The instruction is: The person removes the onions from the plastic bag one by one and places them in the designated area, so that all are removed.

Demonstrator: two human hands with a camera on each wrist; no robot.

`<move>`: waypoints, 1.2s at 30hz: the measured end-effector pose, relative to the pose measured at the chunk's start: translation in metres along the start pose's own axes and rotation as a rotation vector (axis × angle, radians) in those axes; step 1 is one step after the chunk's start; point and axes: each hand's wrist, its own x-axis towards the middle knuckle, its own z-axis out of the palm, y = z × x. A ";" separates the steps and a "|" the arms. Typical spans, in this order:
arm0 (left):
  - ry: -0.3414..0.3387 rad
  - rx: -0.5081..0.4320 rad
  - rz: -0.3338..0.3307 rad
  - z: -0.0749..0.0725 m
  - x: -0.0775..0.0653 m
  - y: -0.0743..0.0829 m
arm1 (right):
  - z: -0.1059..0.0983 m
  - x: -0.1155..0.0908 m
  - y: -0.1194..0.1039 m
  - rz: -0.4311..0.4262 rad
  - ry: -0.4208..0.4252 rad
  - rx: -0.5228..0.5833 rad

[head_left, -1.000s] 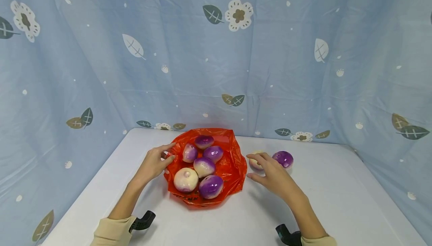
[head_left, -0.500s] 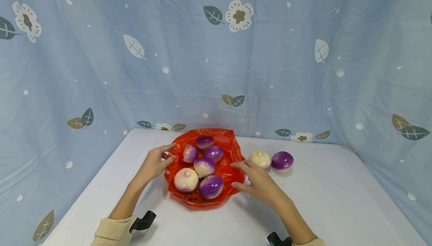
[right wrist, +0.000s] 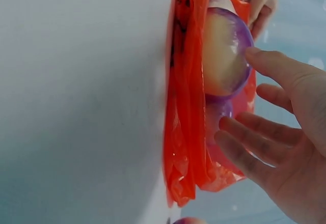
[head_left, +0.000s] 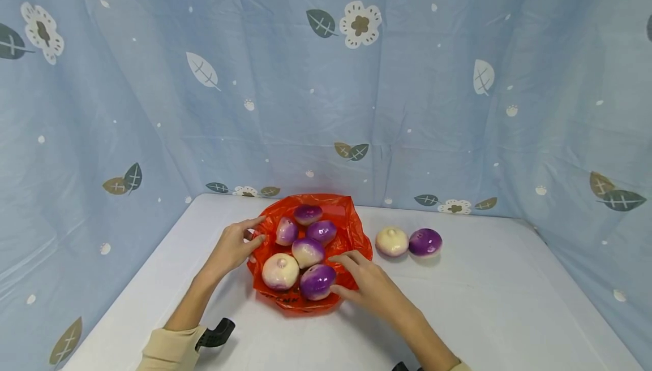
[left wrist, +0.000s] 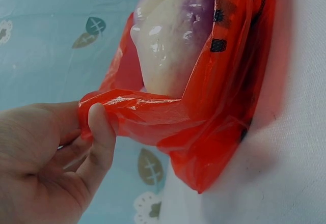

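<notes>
Sleeve of beige cloth (head_left: 170,348), with a black fitting (head_left: 216,334) at its cuff, leads from the near left to your left hand (head_left: 230,249), whose thumb and fingers pinch the left rim of the red bag (head_left: 360,241). The bag lies spread on the white table (head_left: 499,303), six purple-and-white bulbs (head_left: 308,252) inside. Among them, a cream bulb (head_left: 281,272) sits near left, with a violet bulb (head_left: 318,282) right beside it. Your right hand (head_left: 370,286) is over the bag's near right edge, fingers parted, holding nothing, tips close to that violet bulb; I cannot tell whether they touch it. Farther right, two loose bulbs (head_left: 425,242) rest side by side on the table.
</notes>
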 end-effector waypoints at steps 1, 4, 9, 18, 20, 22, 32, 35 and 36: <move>0.000 0.001 0.001 0.000 0.000 0.000 | 0.001 0.000 -0.001 0.003 -0.004 0.004; 0.003 0.007 0.004 0.000 0.000 -0.001 | 0.001 0.000 -0.003 0.021 -0.022 0.017; 0.009 0.020 0.003 0.000 0.001 -0.001 | 0.000 0.000 -0.004 0.037 -0.023 0.028; -0.004 0.015 0.008 0.000 0.004 0.003 | -0.001 0.000 -0.009 0.069 -0.057 0.057; -0.006 0.013 0.004 0.000 0.004 0.003 | 0.000 0.001 -0.012 0.074 -0.064 0.063; -0.007 0.009 0.001 0.000 0.004 0.003 | 0.002 0.002 -0.014 0.075 -0.063 0.069; 0.005 0.000 0.014 0.001 0.000 0.000 | 0.013 0.002 -0.019 0.108 -0.086 0.043; -0.003 -0.022 0.007 0.001 -0.001 0.000 | 0.015 0.000 -0.019 0.105 -0.081 0.026; -0.005 -0.031 0.004 0.001 -0.001 0.000 | 0.016 0.000 -0.019 0.101 -0.077 0.021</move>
